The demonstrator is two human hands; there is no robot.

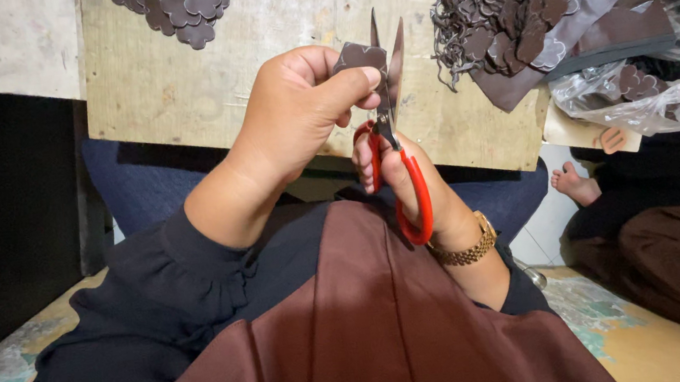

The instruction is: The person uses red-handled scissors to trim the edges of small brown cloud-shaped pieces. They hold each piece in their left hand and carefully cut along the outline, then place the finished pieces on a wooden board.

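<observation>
Left hand (297, 110) closed in a pinch — thumb and forefinger clamp a small brown flower-shaped piece (359, 56), held up off the lap so the blades can get at its edge. Right hand (407, 183) grips the red-handled scissors (393, 134), fingers through the loops, blades parted and pointing up with the piece between them at the pivot end. A gold watch band (468, 249) sits on that wrist.

Beyond the hands, a low wooden board (173, 73) serves as the work surface. Far left on it, a small pile of cut flower shapes (178, 5), kept apart from the rest. Far right, a heap of brown strips and trimmings (508, 18), within the scissor hand's reach. Beside it a crumpled clear plastic bag (665, 51) — more brown pieces show through; no label readable.

Right edge: another person's bare foot (574, 186), seated on the floor.
</observation>
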